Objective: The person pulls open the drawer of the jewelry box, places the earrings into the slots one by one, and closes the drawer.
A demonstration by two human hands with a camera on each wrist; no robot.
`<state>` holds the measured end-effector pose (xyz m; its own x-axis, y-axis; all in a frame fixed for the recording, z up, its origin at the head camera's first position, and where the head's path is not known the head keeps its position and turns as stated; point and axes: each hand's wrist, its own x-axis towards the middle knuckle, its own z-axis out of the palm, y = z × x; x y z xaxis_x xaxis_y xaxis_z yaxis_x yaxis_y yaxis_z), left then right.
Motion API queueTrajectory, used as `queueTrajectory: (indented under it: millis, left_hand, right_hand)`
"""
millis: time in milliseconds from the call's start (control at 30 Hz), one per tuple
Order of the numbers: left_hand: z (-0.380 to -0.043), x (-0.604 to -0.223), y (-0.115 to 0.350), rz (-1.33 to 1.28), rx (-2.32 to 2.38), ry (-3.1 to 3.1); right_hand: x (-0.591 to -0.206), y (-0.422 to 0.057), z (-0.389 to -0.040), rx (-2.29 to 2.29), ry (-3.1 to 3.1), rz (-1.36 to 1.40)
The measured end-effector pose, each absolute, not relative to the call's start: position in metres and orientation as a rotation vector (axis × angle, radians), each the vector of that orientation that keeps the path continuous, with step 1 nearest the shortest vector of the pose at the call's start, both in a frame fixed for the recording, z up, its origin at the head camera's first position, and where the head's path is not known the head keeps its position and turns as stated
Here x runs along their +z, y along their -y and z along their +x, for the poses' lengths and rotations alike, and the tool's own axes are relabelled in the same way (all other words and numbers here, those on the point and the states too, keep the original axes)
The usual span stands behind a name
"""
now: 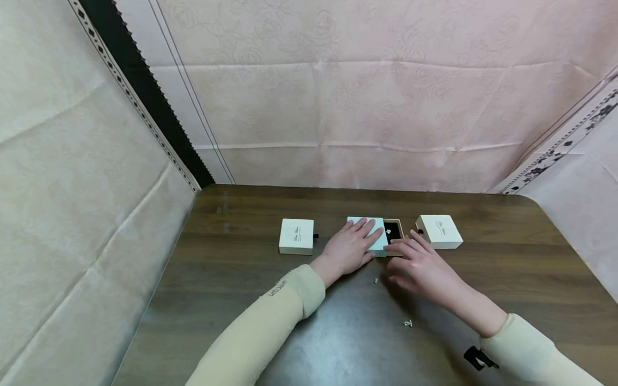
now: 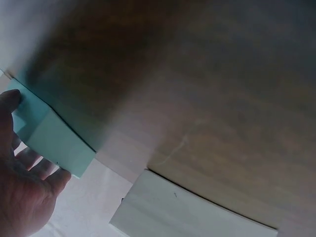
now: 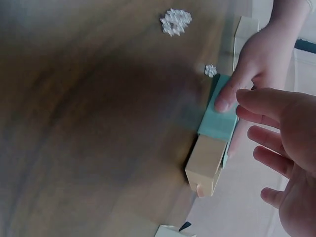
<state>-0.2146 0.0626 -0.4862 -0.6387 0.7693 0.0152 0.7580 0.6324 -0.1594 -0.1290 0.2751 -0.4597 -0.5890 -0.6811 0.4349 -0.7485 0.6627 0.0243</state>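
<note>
My left hand (image 1: 348, 251) holds a small teal slide-out jewellery box (image 3: 217, 123), thumb on its near side and fingers spread over the top. The box's beige drawer (image 3: 206, 157) sticks partway out on the right. Inside, on black lining, lies a small sparkling piece (image 1: 388, 231). Beside the drawer hovers my right hand (image 1: 427, 271), fingers loosely bent and holding nothing. In the right wrist view its fingertips overlap the teal box. Two silver, flower-like jewellery pieces lie on the table nearer me: a larger one (image 3: 176, 22) and a smaller one (image 3: 211, 70).
To the left stands a white box (image 1: 296, 236) with lettering and a dark tab. Another white box (image 1: 440, 231) sits right of the drawer, close past my right fingertips. Pale patterned cloth (image 1: 338, 107) hangs behind the brown wooden table (image 1: 232, 279).
</note>
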Motion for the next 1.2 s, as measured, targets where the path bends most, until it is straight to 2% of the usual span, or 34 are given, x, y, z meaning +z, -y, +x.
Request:
queueTrajectory:
  millis: [1200]
  left_hand:
    - [-0.216,-0.484,-0.063,-1.308,0.155,2.841]
  right_hand:
    - [-0.482,-0.249,-0.129,0.085,2.520,1.199]
